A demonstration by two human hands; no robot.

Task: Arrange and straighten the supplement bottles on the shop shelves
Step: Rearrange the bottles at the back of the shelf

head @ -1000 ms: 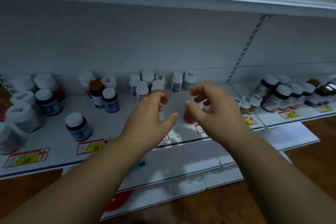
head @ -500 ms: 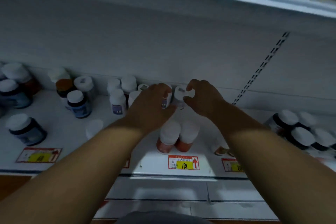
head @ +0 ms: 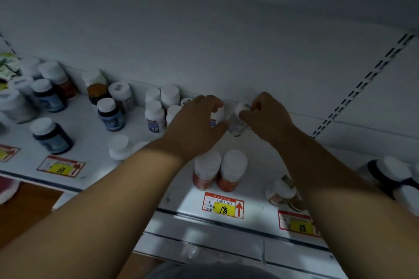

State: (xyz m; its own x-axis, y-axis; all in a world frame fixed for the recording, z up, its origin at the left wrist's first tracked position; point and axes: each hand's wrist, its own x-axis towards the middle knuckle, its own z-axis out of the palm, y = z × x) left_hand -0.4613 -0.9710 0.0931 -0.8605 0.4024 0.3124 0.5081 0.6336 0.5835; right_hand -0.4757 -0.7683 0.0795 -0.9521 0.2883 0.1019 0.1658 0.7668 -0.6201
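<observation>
Hands (head: 195, 129) now grip back-row bottles (head: 237, 120) (white-capped).

Shelf (head: 95, 147): smooth white painted sheet metal with a dull sheen. Back panel (head: 204, 41): the same finish, matt, with a slotted metal upright (head: 362, 88). Bottle caps (head: 234, 161): matt white plastic. Two front bottles (head: 204, 179): translucent reddish-brown plastic. Dark bottles (head: 53, 139): glossy plastic with paper labels. Price tags (head: 223, 205): printed paper, red border and yellow patch, slightly glossy. Floor (head: 25, 208): brown, wood-look, smooth
</observation>
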